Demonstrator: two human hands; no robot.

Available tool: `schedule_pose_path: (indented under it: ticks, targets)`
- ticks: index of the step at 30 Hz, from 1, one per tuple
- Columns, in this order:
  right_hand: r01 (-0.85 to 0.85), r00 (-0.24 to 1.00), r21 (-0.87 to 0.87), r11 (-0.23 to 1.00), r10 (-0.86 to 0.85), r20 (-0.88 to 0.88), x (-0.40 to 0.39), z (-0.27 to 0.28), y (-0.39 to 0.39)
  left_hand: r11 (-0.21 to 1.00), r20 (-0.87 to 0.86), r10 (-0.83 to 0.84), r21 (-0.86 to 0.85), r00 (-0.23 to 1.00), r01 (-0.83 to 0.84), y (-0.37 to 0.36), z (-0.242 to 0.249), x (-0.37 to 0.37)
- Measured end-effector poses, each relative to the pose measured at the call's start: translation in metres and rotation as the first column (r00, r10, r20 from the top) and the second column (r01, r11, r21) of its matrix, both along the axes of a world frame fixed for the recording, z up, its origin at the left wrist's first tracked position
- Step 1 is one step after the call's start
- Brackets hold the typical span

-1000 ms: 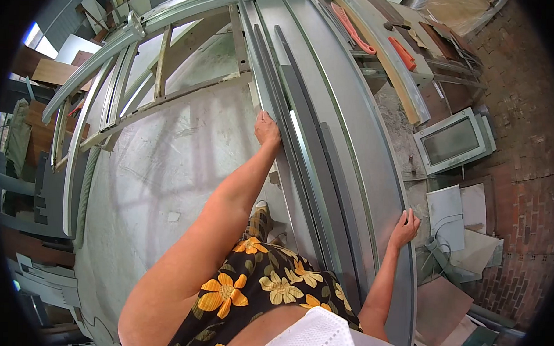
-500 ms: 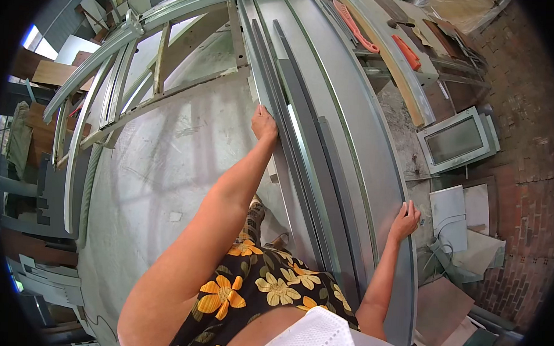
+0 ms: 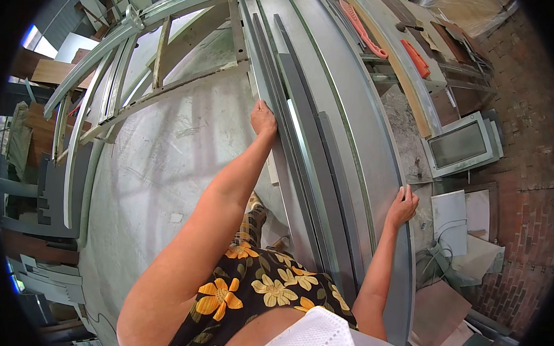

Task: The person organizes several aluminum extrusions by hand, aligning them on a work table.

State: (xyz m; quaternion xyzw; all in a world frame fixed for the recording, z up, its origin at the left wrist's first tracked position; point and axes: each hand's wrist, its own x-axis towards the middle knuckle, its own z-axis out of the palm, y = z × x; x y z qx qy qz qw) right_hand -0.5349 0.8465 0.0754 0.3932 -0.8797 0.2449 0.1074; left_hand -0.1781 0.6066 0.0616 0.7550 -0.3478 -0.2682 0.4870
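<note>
A long grey metal sliding table [image 3: 357, 145] with lengthwise grooves runs away in front of me. Several dark grey metal strips [image 3: 317, 156] lie along its left part, side by side. My left hand [image 3: 264, 118] is closed around the table's left edge, beside the strips, its fingertips partly hidden. On the opposite side, my right hand [image 3: 402, 208] grips the table's right edge, the thumb and fingers bent over the rim. Neither hand touches the loose strips.
A metal frame [image 3: 162, 53] joins the table at the far left, above a pale floor [image 3: 167, 163]. To the right stands a side bench with a wooden edge [image 3: 408, 92], a pink-handled tool [image 3: 362, 31] and an orange tool [image 3: 416, 59]. Board offcuts [image 3: 449, 222] lean beyond.
My right hand has moved slightly forward along the table's right edge. My left hand has shifted a little forward too. The side bench sits slightly farther right in view.
</note>
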Motion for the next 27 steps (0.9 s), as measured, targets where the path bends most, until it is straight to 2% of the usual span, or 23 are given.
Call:
schedule_pose_path:
  ticks: [11, 21, 27]
  targets:
    - [0.016, 0.999, 0.018, 1.0, -0.015, -0.033, 0.015, 0.001, -0.056, 1.0, 0.002, -0.009, -0.016, 1.0, 0.009, -0.042, -0.006, 0.012]
    - [0.0, 1.0, 0.015, 1.0, 0.0, -0.015, 0.029, 0.003, -0.111, 0.998, 0.009, 0.001, -0.066, 1.0, 0.0, -0.077, -0.006, 0.021]
    - [0.009, 1.0, 0.036, 0.999, -0.01, 0.016, 0.034, 0.005, -0.135, 0.999, 0.015, -0.029, -0.037, 0.999, 0.03, -0.097, -0.007, 0.027]
